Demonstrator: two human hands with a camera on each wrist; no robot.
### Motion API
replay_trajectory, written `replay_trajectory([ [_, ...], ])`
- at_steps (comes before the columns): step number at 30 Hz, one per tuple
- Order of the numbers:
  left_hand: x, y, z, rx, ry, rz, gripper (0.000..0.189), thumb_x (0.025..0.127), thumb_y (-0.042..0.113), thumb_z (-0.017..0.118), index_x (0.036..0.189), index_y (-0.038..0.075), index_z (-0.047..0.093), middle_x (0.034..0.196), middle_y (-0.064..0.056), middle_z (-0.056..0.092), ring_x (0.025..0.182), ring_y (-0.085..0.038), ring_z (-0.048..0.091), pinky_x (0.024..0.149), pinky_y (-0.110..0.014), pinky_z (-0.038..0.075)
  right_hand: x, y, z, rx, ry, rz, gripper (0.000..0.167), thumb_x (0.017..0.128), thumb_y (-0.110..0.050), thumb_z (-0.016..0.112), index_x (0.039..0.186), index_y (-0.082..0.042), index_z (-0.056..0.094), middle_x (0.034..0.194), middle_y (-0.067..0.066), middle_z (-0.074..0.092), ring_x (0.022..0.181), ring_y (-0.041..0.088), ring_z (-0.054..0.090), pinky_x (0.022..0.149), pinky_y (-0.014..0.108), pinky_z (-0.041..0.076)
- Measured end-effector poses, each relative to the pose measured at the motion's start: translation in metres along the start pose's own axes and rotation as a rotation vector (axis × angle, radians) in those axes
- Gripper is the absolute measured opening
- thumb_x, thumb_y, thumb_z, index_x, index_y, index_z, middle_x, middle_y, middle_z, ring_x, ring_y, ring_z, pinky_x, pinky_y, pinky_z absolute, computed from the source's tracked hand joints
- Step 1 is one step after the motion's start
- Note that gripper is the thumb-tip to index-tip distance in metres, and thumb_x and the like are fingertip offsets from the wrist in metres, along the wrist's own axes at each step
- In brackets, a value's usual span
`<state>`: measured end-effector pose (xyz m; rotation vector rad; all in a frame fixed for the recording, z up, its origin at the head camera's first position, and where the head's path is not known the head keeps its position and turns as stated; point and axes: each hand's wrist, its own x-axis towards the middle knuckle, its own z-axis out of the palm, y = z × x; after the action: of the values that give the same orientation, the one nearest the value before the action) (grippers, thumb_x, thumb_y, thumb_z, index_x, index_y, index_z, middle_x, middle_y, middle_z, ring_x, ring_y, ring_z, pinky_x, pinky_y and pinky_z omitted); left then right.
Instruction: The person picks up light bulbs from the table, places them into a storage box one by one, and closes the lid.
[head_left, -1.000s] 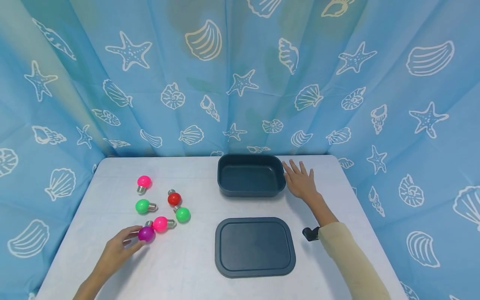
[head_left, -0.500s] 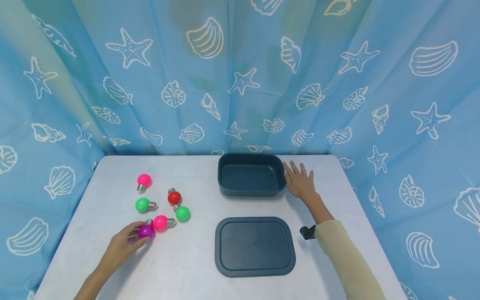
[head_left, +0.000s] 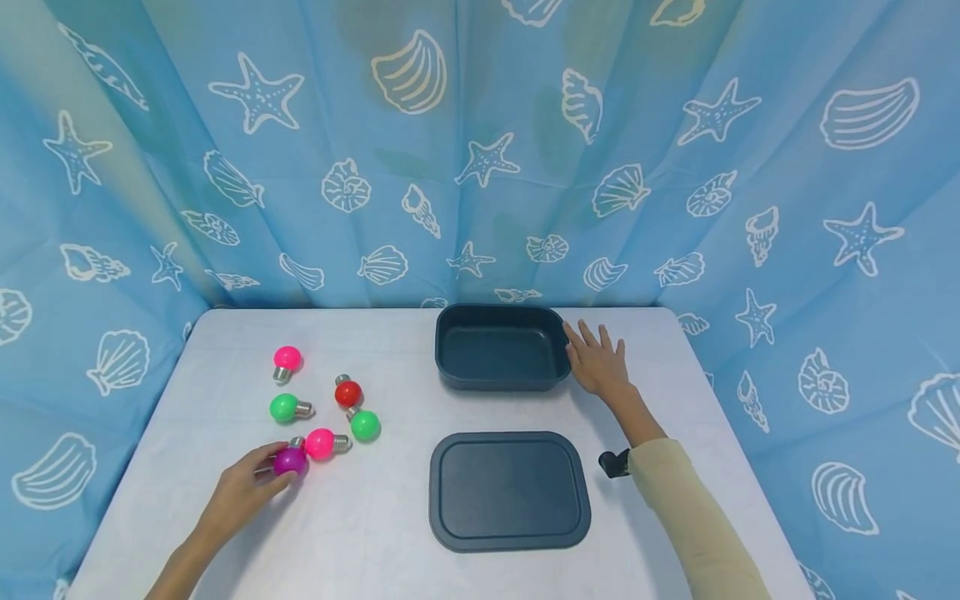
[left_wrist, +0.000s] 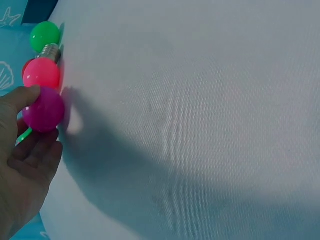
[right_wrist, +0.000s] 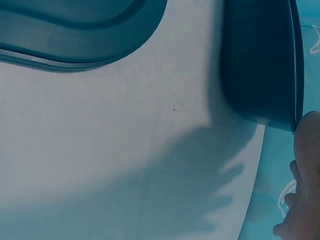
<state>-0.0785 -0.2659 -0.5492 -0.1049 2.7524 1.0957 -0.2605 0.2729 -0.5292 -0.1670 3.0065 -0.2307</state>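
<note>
A purple light bulb (head_left: pixel 290 461) lies at the near end of a loose group of bulbs on the left. My left hand (head_left: pixel 242 490) pinches it between thumb and fingers; the left wrist view shows the thumb on one side of the purple globe (left_wrist: pixel 45 111) and the fingers at the other. Right against it lies a pink bulb (head_left: pixel 320 444). At the back, a dark blue rectangular container (head_left: pixel 502 379) stands without its lid. My right hand (head_left: pixel 597 364), fingers straight and spread, touches the container's right end near the rim.
Other bulbs lie nearby: a green one (head_left: pixel 365 425), a red one (head_left: pixel 348 393), another green one (head_left: pixel 284 407) and a pink one (head_left: pixel 287 360). A dark blue lid (head_left: pixel 510 492) lies flat in front of the container. A shell-patterned curtain (head_left: pixel 480 225) hangs behind the white table (head_left: pixel 405 533).
My left fingers and thumb have drawn in around the purple bulb, which has shifted slightly. My right hand stays against the container.
</note>
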Motion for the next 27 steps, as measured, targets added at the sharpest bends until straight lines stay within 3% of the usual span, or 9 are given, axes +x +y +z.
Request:
replay_trajectory([
  [6,-0.006,0.002,-0.008,0.007,0.015,0.007,0.06,0.089,0.011,0.075,0.138,-0.011,0.047,0.133,-0.034,0.051,0.12,-0.05,0.053,0.094,-0.053,0.05,0.001,0.002,0.004,-0.036,0.017,-0.013,0.054,0.109,-0.033,0.024,0.16,-0.016,0.022,0.163,0.018,0.017,0.147,0.05,0.006,0.114,0.068,0.001],
  [11,-0.01,0.008,-0.015,0.022,0.097,0.087,0.057,0.088,0.005,0.074,0.136,-0.01,0.049,0.129,-0.032,0.052,0.119,-0.048,0.053,0.095,-0.053,0.048,0.0,0.002,0.004,-0.076,0.026,-0.016,0.054,0.109,-0.033,0.024,0.16,-0.017,0.021,0.163,0.019,0.016,0.148,0.047,0.003,0.116,0.063,-0.001],
  [17,-0.01,0.028,-0.021,0.032,0.16,0.2,0.056,0.084,0.0,0.077,0.136,-0.004,0.054,0.126,-0.026,0.056,0.117,-0.044,0.055,0.093,-0.056,0.048,0.0,0.002,0.004,-0.098,0.036,-0.016,0.055,0.109,-0.034,0.024,0.161,-0.017,0.021,0.164,0.018,0.014,0.149,0.044,0.001,0.116,0.063,-0.003],
  [27,0.005,0.063,-0.013,-0.08,0.103,0.341,0.058,0.084,-0.004,0.077,0.138,0.001,0.056,0.13,-0.02,0.058,0.114,-0.04,0.06,0.088,-0.051,0.054,0.0,0.003,0.006,-0.095,0.034,-0.011,0.054,0.109,-0.035,0.022,0.161,-0.019,0.02,0.164,0.018,0.012,0.149,0.044,-0.002,0.115,0.064,-0.006],
])
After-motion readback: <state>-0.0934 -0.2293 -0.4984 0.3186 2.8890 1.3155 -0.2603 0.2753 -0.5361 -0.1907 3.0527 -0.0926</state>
